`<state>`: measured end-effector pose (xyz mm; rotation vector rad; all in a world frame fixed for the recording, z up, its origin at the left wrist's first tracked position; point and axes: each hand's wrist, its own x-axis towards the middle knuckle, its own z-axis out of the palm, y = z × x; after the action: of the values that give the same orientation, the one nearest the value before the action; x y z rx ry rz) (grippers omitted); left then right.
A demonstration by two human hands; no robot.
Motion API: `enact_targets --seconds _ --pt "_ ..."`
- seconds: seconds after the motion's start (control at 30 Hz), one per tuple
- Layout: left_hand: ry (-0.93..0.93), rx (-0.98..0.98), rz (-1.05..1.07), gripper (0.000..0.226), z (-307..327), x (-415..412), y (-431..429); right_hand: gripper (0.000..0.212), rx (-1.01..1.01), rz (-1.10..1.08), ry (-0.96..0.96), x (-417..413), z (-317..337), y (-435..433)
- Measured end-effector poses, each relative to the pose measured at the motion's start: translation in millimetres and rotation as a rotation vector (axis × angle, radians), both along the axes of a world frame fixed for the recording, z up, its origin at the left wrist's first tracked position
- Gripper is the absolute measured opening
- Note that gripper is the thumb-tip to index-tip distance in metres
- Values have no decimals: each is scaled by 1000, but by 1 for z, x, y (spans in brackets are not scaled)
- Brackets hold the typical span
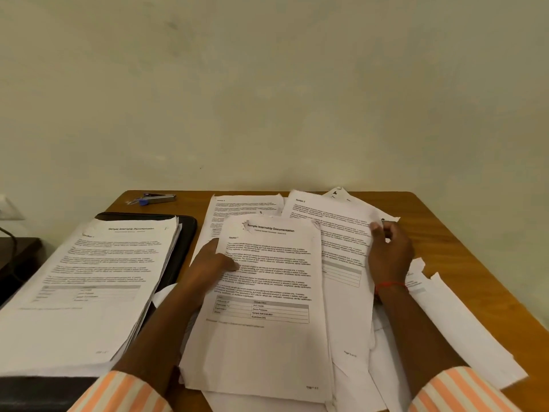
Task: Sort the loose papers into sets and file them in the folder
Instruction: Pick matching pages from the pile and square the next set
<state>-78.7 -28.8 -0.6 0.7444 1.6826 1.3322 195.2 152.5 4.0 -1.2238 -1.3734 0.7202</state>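
- A person sorts paperwork at a wooden table (439,233) set against a pale wall (267,84), both forearms reaching in from six o'clock in orange-striped sleeves (457,391).
- The left hand (214,260) pinches the nine o'clock edge of a title sheet (267,337) headed "Sample Internship Documentation". The thumb lies on the print and the other fingers are hidden beneath.
- The right hand (389,248), a red thread (389,285) at its wrist, curls its fingers on the three o'clock edge of a second sheet (335,221), which is partly tucked under the title sheet.
- Loose papers (463,328) fan out under both sheets, from the table's centre toward three o'clock.
- At nine o'clock a sorted stack (89,278) rests on the open black folder (187,242).
- A stapler (157,198) lies near the wall at eleven o'clock, well apart from the hands.
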Motion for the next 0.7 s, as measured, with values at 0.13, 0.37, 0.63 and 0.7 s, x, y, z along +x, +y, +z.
enact_targets --seconds 0.13,0.37,0.63,0.7 --pt "4 10 -7 43 2 3 0 20 19 10 21 1 0 0" --pt "19 19 2 43 5 6 -1 19 24 14 35 -1 1 -1" --pt "-3 136 40 50 5 12 1 15 -33 209 63 -30 -5 -23" --pt "-11 151 63 53 4 12 2 17 -37 267 69 -38 -6 -31"
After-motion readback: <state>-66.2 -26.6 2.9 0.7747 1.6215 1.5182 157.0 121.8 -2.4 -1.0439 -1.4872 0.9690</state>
